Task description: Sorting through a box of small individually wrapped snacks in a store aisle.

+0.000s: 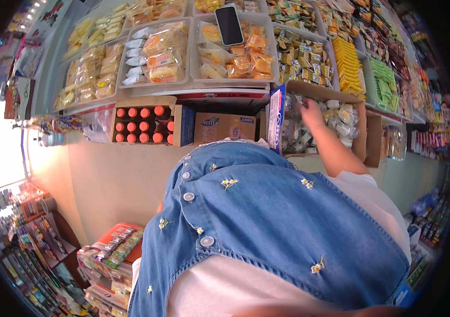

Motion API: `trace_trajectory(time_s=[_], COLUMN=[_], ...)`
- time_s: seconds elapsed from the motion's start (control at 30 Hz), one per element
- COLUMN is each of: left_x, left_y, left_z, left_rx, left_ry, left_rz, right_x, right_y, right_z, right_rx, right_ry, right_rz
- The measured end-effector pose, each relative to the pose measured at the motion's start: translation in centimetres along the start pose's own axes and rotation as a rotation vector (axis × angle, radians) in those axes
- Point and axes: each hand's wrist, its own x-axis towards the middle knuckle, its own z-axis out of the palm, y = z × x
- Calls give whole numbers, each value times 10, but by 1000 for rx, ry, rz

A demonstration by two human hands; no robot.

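Observation:
My right hand (311, 113) reaches into an open cardboard box (361, 127) on the right. The box holds a jumble of clear plastic-wrapped packets (345, 117) with whitish contents. Bent together, the fingers are over the packets at the box's far side; what they pinch is too small to make out. A blue-and-white printed panel (276, 119) stands along the box's left side. My left hand is out of sight.
Trays of wrapped snacks (161, 45) line the counter ahead, with a phone (228, 25) lying across one. Left of the box are a closed carton (225, 128) and a carton of orange-capped bottles (144, 126). Stacked goods (109, 259) stand at lower left.

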Motion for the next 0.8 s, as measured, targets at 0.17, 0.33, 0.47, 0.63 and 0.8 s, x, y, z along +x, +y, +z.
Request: trace_trajectory(time_s=[0.17,0.33,0.47,0.63,0.8], left_x=[28,66,84,101,79], left_y=[21,51,73,110,171], left_z=[-52,-74,-73,-72,-88], left_rx=[16,-16,-58,-106,-123], left_ry=[15,-8,-53,-106,-146], left_rz=[97,225,308,401,480], right_x=[-70,-114,-141,-201,-217], right_y=[-54,-57,-62,-115,-90], right_z=[10,5,5,12,17], right_rx=[-366,-387,-221,-387,-529], right_ry=[-212,-111,83,18,18], right_rz=[-236,-293,-327,-339,-228])
